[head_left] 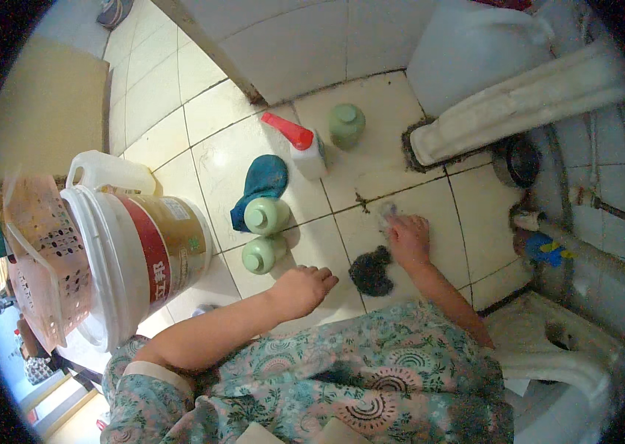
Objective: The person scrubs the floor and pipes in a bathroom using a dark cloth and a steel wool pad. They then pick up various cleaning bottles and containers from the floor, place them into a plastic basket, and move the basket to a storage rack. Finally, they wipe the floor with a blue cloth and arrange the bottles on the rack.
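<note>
Some open tile (427,206), grout edges (459,235); right hand (410,238) near dark clump (373,274)

On the floor (438,200): bucket (139,255) at left, jug (116,174) beyond; rightward, two bottles (267,215) side by side, cloth (264,177) behind; clump (372,274) between left hand (301,291) and right hand (409,240).

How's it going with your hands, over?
Left hand: loosely curled, palm hidden. Right hand: at small whitish item, grip unclear. Dark fuzzy clump between them.
</note>
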`<state>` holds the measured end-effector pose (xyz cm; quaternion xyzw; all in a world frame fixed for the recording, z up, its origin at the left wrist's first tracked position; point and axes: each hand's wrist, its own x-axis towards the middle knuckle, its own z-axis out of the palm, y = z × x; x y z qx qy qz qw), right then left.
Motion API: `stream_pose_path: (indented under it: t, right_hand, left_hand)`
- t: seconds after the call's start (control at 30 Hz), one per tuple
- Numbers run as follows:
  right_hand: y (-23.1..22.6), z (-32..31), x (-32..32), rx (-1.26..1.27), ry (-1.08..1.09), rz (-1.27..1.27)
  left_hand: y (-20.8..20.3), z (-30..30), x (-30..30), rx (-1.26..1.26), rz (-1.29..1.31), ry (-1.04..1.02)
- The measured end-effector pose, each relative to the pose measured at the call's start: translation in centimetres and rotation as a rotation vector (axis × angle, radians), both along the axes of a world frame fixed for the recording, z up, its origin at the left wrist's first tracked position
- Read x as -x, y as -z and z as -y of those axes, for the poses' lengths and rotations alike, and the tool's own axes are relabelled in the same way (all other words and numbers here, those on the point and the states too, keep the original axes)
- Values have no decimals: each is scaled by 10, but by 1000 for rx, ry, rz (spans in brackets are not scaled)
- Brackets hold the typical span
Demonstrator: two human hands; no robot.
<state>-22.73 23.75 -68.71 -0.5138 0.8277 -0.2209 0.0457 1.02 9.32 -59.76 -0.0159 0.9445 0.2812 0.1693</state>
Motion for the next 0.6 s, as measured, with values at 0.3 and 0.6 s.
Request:
stream_pose_path:
  t: [0.3,0.6]
  right_hand:
    - [-5,-11,31,-25,554,1092]
    - [-14,-13,12,120,234,1028]
  left_hand:
    - [1,3,-5,-184,242,-246]
    - [50,-34,27,-230,113,-460]
